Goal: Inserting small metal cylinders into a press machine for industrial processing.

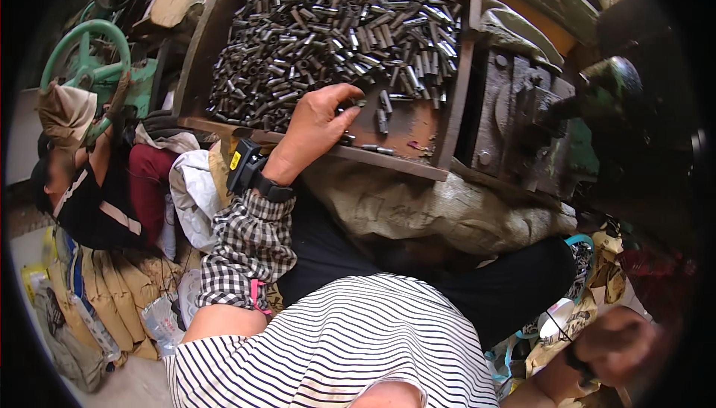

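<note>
A wooden tray [328,138] in front of me holds a heap of short metal tubes [328,42], dull grey and shiny. Over its near edge reaches my left hand [317,123], thumb and forefinger curled toward each other. Something small and greyish shows at those fingertips, too small to name. Just right of them a few loose tubes [383,110] stand or lie on the bare tray bottom, and another tube [378,149] lies by the near wall. My right hand [619,342] is low at the far right, smeared by motion, near a turquoise-rimmed container [580,248]; its fingers cannot be made out.
Right of the tray stands a dark, greasy metal machine [514,117]. A pale sack [447,210] hangs below the tray, above my legs. At left, another person [93,192] sits by a green handwheel [88,50]. Brown paper sacks [123,296] line the lower left.
</note>
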{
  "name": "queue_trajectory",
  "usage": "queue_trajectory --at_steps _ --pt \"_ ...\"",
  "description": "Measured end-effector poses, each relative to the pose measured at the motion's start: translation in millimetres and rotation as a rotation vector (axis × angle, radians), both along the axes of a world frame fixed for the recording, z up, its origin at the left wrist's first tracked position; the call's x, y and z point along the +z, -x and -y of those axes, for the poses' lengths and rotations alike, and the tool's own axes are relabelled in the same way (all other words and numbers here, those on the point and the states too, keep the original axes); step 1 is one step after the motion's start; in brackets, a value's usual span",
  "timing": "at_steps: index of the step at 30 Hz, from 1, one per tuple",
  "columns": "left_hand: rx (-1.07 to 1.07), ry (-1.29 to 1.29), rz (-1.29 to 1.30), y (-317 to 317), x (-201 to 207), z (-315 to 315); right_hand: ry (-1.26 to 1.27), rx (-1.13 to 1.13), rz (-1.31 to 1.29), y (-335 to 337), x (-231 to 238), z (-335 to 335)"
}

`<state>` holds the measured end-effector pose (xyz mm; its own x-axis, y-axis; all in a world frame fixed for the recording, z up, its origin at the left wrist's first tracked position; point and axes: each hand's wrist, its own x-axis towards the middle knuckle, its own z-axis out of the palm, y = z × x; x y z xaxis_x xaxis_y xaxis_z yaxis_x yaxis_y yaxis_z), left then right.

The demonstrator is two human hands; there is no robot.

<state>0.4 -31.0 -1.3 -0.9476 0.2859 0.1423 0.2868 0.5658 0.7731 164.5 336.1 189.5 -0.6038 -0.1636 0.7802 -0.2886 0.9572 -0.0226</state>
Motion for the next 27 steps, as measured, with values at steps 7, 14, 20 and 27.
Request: queue_trajectory --at_steps 7,14,20,27 --pt "-0.002 0.31 -0.205 -1.6 7.7 5.8 0.177 0.542 0.535 121.4 -144.0 134.1" --pt "-0.057 0.579 -0.165 3.7 1.0 4.9 -0.084 0.37 0.662 179.1 -211.3 191.9" --pt "0.007 0.49 -0.164 -3.2 14.7 23.1 -0.185 0.307 0.737 176.8 -213.6 200.5" --pt "0.113 0.675 -0.174 -17.3 34.8 31.1 0.337 0.405 0.7 153.5 -184.1 169.7"
